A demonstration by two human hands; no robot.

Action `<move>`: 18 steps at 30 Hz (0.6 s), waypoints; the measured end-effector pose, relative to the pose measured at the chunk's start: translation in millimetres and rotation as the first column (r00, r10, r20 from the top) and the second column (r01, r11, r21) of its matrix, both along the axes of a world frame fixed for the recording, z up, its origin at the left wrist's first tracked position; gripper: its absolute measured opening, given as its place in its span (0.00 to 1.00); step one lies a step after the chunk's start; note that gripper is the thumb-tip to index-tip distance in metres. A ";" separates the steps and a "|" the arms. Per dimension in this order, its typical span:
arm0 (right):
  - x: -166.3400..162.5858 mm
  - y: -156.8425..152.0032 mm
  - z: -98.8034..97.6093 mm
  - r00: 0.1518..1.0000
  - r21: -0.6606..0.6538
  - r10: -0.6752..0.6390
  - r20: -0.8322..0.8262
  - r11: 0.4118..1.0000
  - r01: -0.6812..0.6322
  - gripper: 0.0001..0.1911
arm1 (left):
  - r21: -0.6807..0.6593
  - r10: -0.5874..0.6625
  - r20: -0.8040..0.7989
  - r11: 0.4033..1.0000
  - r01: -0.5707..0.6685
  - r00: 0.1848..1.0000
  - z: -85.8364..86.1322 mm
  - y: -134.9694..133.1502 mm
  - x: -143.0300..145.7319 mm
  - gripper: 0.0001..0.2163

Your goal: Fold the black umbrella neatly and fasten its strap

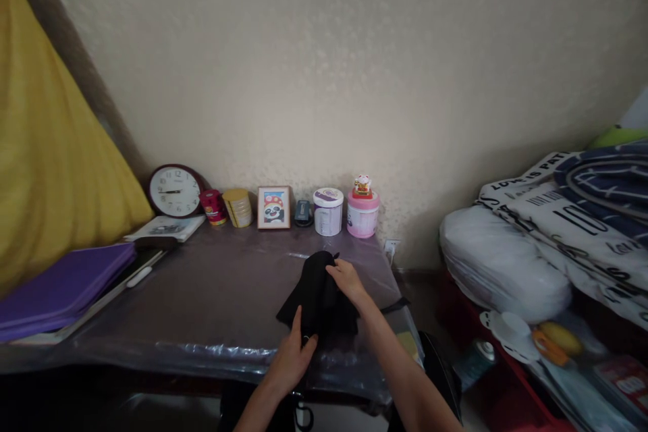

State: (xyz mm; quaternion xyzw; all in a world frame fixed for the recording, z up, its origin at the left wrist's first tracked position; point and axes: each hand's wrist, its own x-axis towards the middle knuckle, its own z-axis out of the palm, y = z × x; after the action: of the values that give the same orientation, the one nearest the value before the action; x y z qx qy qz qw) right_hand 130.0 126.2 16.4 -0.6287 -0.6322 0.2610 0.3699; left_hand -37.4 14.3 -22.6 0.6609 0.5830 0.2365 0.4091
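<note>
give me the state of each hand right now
Left hand: index finger extended at the loose black fabric bundle; grip cannot be told.
Right hand: fingers against the bundle's far part; closure cannot be told.

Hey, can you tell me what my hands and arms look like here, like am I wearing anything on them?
Your left hand and right hand are bare, with no gloves and no rings that I can see. Both forearms are uncovered, showing no sleeve, watch or bracelet. Fingernail detail is too small to tell.
</note>
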 end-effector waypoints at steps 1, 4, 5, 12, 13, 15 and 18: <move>-6.1 1.5 1.0 1.000 -0.004 0.001 0.023 1.000 -0.001 0.09 | 0.002 -0.004 -0.007 1.000 0.004 1.000 -0.7 0.1 0.0 0.32; -21.6 4.5 1.8 0.995 -0.022 0.005 0.096 1.000 -0.003 0.12 | -0.002 -0.010 -0.027 1.000 0.010 1.000 -1.0 -0.3 0.5 0.32; -25.6 5.1 1.8 0.992 -0.029 0.007 0.123 1.000 -0.003 0.13 | -0.010 -0.011 -0.035 1.000 0.010 0.999 -1.0 -0.4 0.7 0.32; -43.5 3.3 4.9 0.957 -0.074 0.020 0.290 0.997 0.002 0.14 | -0.002 -0.028 -0.051 1.000 0.028 0.998 -4.1 0.6 2.6 0.33; -45.7 2.4 5.3 0.951 -0.077 0.029 0.309 0.997 -0.005 0.14 | -0.012 -0.030 -0.072 1.000 0.029 0.997 -4.3 0.7 3.0 0.33; -50.1 0.4 5.8 0.938 -0.090 0.062 0.341 0.995 -0.033 0.12 | -0.036 -0.019 -0.135 0.999 0.014 0.991 -4.3 0.6 4.2 0.33; -56.4 -3.7 6.0 0.917 -0.105 0.105 0.386 0.992 -0.069 0.08 | -0.055 0.010 -0.201 0.998 -0.022 0.980 -3.5 -1.3 6.8 0.32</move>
State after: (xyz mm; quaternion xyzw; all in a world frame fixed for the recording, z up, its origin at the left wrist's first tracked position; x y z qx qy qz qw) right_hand 73.6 122.4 22.4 -0.6551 -0.7084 0.1746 0.1963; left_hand -30.6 13.0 -26.1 0.6647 0.6331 0.1552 0.3651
